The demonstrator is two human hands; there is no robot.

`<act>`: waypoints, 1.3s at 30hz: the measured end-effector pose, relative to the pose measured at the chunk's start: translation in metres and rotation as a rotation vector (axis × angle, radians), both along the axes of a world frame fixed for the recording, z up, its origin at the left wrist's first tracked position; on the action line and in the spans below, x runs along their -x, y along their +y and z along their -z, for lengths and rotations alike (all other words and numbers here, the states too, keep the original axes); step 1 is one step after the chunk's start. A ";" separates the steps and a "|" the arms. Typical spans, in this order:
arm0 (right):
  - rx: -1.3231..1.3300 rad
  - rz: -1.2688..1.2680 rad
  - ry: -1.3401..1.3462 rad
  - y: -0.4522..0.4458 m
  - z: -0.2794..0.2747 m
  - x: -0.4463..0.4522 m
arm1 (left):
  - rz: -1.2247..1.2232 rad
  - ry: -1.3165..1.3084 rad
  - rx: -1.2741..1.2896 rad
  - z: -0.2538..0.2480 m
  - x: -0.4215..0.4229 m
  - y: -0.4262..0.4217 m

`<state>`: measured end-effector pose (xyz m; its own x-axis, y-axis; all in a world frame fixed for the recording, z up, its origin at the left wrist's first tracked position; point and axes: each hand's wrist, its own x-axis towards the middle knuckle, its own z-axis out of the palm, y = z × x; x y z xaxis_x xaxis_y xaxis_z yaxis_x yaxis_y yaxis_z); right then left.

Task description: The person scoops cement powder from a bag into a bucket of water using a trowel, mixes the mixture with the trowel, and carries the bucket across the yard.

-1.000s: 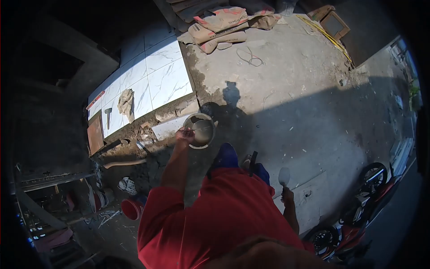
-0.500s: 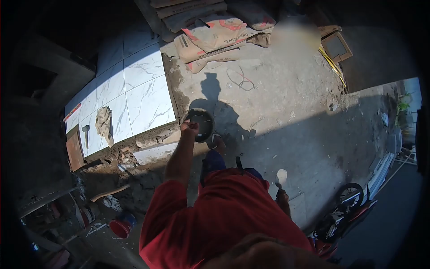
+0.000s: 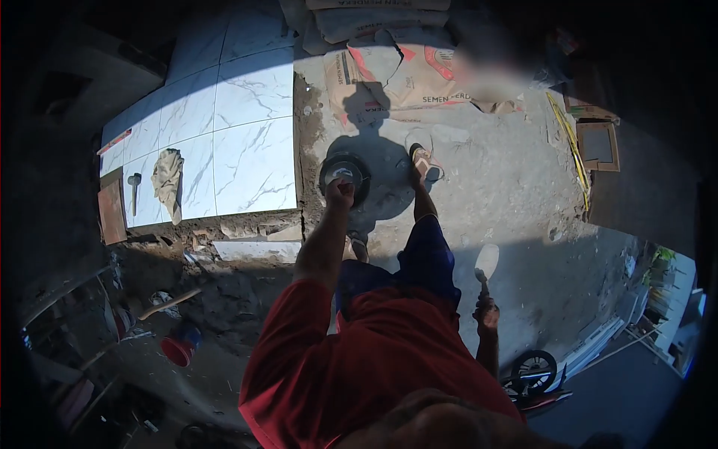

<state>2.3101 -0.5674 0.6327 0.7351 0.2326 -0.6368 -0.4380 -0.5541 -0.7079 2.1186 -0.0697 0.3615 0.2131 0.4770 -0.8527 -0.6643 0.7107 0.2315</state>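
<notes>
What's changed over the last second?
The left hand has carried the dark bucket forward, closer to the cement bags. The right shoe has stepped ahead. The right hand has advanced with the trowel. Nothing was picked up or let go; both hands keep hold. Unchanged: the mallet and cloth lying on the tiles.

Bucket (image 3: 345, 166) partly hidden behind left hand (image 3: 340, 193), uppermost cement sack (image 3: 378, 4) cut off above, blurred patch (image 3: 493, 66) alongside
</notes>
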 end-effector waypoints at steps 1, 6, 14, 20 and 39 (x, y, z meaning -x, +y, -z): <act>-0.055 -0.024 0.032 0.021 -0.002 -0.021 | -0.031 -0.016 0.056 0.009 -0.008 0.009; -0.099 -0.243 0.042 0.144 0.010 -0.126 | -0.106 0.152 -0.084 0.045 -0.054 0.052; 0.087 -0.466 0.065 0.343 0.002 -0.219 | -0.292 0.078 0.134 0.094 -0.084 0.088; 0.040 -0.468 0.100 0.393 0.034 -0.221 | -0.293 0.028 0.075 0.126 -0.088 0.076; 0.072 -0.686 0.145 0.767 0.193 -0.241 | -0.213 0.063 0.501 0.095 -0.071 0.015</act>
<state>2.5515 0.1999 0.4396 0.3439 0.5667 -0.7487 -0.0605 -0.7823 -0.6199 2.1894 -0.0548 0.2670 0.0974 0.0366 -0.9946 -0.8017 0.5951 -0.0566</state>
